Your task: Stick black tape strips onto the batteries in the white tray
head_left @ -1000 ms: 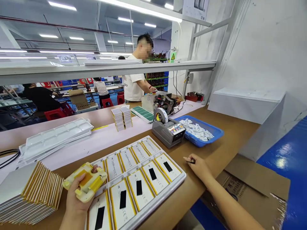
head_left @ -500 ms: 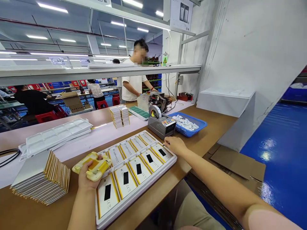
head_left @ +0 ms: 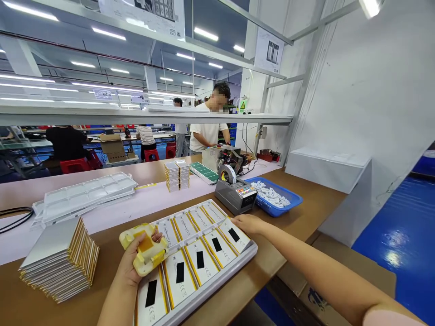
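Note:
My left hand (head_left: 131, 261) grips a cream and yellow plastic jig (head_left: 147, 246) over the left part of a white tray (head_left: 207, 299). The tray holds two rows of flat white battery cells with yellow edges. Those in the near row each bear a black strip. At the tray's right end, my right hand (head_left: 249, 224) has its fingers closed at the far edge of the last near-row battery cell (head_left: 235, 236), which looks slightly tilted up. The fingertips are partly hidden. Just beyond this hand stands a grey tape dispenser (head_left: 234, 195) with a white roll.
A stack of battery cells (head_left: 50, 265) stands left, with empty white trays (head_left: 88, 194) behind. A smaller cell stack (head_left: 177, 175), a green panel (head_left: 204, 173) and a blue basket (head_left: 294, 199) of white strips stand farther back. A shelf (head_left: 152, 117) spans above; a person (head_left: 210, 133) works opposite.
The view has tilted up and shifted. My right fingers have moved onto the end battery cell, whose far edge has risen a little. My left hand still holds the jig, now turned slightly.

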A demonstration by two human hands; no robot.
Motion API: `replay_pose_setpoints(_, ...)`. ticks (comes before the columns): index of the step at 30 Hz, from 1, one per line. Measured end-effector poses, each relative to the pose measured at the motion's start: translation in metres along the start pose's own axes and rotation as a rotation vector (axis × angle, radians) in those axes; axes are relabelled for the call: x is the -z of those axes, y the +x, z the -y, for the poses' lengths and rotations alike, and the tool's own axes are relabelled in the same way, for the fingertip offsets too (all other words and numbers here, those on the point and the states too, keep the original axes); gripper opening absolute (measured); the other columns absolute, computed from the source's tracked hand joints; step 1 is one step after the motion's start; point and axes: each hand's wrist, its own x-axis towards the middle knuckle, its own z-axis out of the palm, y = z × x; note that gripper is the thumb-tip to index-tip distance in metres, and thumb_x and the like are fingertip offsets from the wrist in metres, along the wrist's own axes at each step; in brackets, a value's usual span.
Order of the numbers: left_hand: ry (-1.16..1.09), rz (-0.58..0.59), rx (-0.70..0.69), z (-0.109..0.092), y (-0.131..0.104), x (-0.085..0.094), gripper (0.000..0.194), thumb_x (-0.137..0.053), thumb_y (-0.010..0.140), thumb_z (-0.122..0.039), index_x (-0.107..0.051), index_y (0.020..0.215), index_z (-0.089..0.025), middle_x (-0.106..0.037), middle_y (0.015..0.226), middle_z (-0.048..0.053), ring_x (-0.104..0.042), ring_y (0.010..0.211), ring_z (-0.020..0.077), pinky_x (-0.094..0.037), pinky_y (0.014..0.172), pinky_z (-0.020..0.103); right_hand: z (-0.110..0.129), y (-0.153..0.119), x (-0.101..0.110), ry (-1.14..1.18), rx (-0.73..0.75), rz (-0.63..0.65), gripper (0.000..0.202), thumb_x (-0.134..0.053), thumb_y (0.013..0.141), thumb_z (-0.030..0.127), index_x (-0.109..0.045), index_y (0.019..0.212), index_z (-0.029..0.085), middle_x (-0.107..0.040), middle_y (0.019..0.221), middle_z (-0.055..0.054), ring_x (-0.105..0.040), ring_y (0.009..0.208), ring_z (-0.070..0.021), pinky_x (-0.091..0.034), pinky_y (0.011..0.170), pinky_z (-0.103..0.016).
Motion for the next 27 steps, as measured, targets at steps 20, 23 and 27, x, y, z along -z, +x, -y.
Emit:
replay_pose_setpoints(20, -0.179, 0.310, 0.082, 0.002, -0.009, 0.015, 0.046, -0.046, 0.073, -0.051, -0.060, 0.096, -0.015, -0.064, 0.087, 0.013, -0.059, 0.080, 0.0300, -0.040, 0.077, 0.051, 0.225, 0.048, 0.003, 0.176, 0.377, -0.043, 0.032, -0.045, 0.081, 0.034, -0.051, 0.105, 0.013, -0.051, 0.105, -0.004, -0.051, 0.091, -0.0193, -0.045, 0.076, -0.036)
replay_pose_setpoints(23, -0.214, 0.363, 0.060, 0.003, -0.007, 0.020, 0.046, -0.044, 0.073, -0.052, -0.060, 0.097, -0.016, -0.064, 0.091, 0.013, -0.059, 0.084, 0.0309, -0.039, 0.078, 0.051, 0.229, 0.048, -0.001, 0.102, 0.348, -0.078, 0.031, -0.045, 0.082, 0.034, -0.051, 0.105, 0.014, -0.051, 0.105, -0.004, -0.051, 0.091, -0.0194, -0.045, 0.076, -0.036)
replay_pose_setpoints(27, -0.315, 0.518, 0.003, 0.003, 0.000, 0.028, 0.059, -0.039, 0.072, -0.059, -0.058, 0.104, -0.012, -0.061, 0.100, 0.015, -0.055, 0.094, 0.0311, -0.039, 0.083, 0.048, 0.192, 0.056, 0.011, -0.029, 0.230, -0.159, 0.031, -0.044, 0.082, 0.034, -0.050, 0.106, 0.015, -0.052, 0.106, -0.006, -0.052, 0.090, -0.0157, -0.044, 0.077, -0.036)
